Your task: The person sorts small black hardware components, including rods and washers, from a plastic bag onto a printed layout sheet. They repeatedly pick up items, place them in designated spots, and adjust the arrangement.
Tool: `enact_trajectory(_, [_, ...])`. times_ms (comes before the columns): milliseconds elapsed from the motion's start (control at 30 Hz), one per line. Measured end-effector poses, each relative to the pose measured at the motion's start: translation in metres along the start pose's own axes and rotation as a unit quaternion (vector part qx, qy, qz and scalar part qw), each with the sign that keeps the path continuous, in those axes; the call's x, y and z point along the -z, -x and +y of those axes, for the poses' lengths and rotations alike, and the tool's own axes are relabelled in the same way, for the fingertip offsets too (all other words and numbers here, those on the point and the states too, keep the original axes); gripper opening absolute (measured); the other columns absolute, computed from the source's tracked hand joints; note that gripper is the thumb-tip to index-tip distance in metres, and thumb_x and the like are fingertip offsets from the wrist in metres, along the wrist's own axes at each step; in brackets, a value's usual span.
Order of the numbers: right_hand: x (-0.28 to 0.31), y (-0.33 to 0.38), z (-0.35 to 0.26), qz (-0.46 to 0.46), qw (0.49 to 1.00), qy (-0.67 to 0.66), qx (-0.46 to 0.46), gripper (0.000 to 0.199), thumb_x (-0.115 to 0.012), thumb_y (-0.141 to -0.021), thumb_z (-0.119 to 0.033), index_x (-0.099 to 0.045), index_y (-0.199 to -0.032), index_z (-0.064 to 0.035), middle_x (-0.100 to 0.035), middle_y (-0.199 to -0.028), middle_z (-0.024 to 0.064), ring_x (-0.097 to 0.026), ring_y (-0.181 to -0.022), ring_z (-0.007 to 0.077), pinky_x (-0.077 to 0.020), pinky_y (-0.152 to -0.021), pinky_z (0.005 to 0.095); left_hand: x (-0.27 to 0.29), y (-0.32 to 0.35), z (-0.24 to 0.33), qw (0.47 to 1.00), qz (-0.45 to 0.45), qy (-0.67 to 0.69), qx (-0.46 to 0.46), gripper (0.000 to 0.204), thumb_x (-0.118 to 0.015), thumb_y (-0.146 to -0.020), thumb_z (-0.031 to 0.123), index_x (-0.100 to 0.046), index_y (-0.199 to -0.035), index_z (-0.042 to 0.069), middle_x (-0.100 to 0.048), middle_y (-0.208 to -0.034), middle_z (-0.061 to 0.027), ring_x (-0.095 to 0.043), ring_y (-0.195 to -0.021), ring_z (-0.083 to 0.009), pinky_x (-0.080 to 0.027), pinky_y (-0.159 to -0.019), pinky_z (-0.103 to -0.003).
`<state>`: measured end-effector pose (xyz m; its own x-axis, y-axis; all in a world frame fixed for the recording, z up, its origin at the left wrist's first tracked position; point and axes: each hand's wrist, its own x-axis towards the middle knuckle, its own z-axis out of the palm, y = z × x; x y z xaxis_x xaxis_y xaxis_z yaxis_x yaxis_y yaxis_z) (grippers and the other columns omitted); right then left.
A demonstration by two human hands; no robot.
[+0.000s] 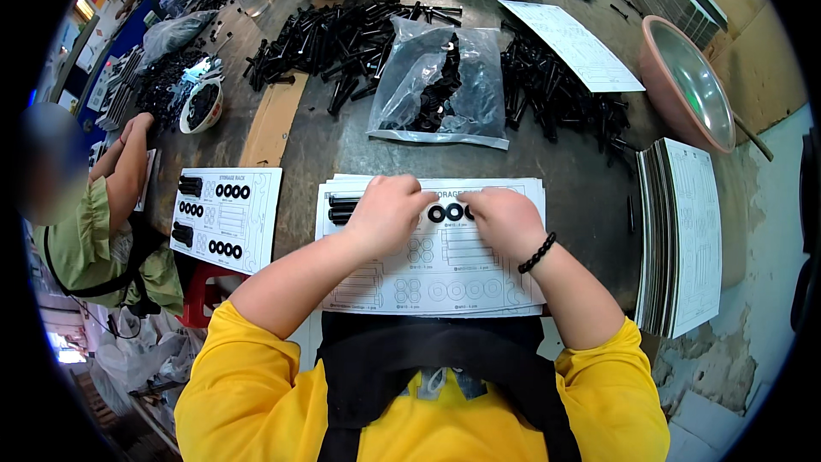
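Observation:
In front of me lies a stack of white printed cards (389,274) with outlines of bolts, washers and a wrench. Several black bolts (343,205) rest at the top card's upper left. Black washers (436,214) sit in a row near its top edge. My left hand (389,214) is just left of that row, fingers bent and pressed together; what they hold, if anything, is hidden. At the row's right end, the bent fingers of my right hand (506,221) pinch a black washer (469,213) against the card, partly covering it.
Beyond the cards are a plastic bag (440,85) of black parts and heaps of black bolts (333,43). A card stack (680,239) and a pink-rimmed basin (688,81) stand at right. At left, a person (103,214) sits near a filled card (224,218).

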<state>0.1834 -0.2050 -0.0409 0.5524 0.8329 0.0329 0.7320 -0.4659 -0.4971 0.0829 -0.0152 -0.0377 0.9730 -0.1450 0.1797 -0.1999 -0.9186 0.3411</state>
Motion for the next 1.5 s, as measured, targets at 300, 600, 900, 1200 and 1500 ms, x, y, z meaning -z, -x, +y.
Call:
enact_trajectory(300, [0.000,-0.101,0.024,0.106,0.994,0.036,-0.019,0.015,-0.058,-0.079,-0.021,-0.062,-0.085,-0.0075,-0.061,-0.083,0.0128,-0.059,-0.081,0.0312,-0.0470,-0.071,0.0409,-0.017,-0.102,-0.071,0.992,0.111,-0.035,0.050,0.021,-0.057,-0.075,0.007,-0.062,-0.095,0.008,-0.060,-0.088,-0.0084,-0.056,-0.088,-0.0279,-0.045,-0.077,-0.037])
enact_trajectory(600, [-0.029,-0.149,0.017,0.067,0.983,0.140,-0.097,0.017,-0.061,-0.078,-0.022,-0.061,-0.084,-0.0059,-0.062,-0.084,0.0144,-0.061,-0.082,0.0302,-0.0482,-0.071,0.0400,-0.007,-0.119,-0.101,0.964,0.032,-0.264,0.003,0.016,-0.060,-0.072,0.019,-0.067,-0.085,0.018,-0.058,-0.078,0.0006,-0.055,-0.083,-0.0187,-0.041,-0.073,-0.032])
enact_trajectory(900, [-0.016,-0.163,0.003,0.000,0.980,0.128,-0.155,0.017,-0.049,-0.079,-0.009,-0.064,-0.084,-0.0045,-0.065,-0.087,0.0150,-0.063,-0.084,0.0300,-0.0498,-0.072,0.0393,-0.005,-0.117,-0.113,0.979,0.026,-0.197,0.035,0.017,-0.064,-0.071,0.017,-0.067,-0.088,0.014,-0.062,-0.083,-0.0028,-0.057,-0.084,-0.0232,-0.045,-0.077,-0.034])
enact_trajectory(1200, [-0.009,-0.143,0.034,0.159,0.978,-0.077,-0.111,0.021,-0.053,-0.079,-0.021,-0.065,-0.091,-0.0082,-0.064,-0.090,0.0129,-0.059,-0.088,0.0296,-0.0471,-0.076,0.0374,0.010,-0.124,-0.116,0.974,0.059,0.099,0.194,0.016,-0.063,-0.074,0.015,-0.067,-0.088,0.009,-0.065,-0.082,-0.0095,-0.062,-0.079,-0.0251,-0.048,-0.071,-0.034])
enact_trajectory(1500, [0.015,-0.093,0.040,0.156,0.892,-0.379,-0.190,0.022,-0.060,-0.079,-0.017,-0.066,-0.093,-0.0013,-0.065,-0.078,0.0049,-0.058,-0.069,0.0112,-0.0450,-0.064,0.0240,0.013,-0.130,-0.108,0.967,0.110,0.134,0.189,0.014,-0.060,-0.080,0.015,-0.064,-0.091,0.006,-0.062,-0.072,-0.0089,-0.058,-0.062,-0.0186,-0.045,-0.057,-0.030])
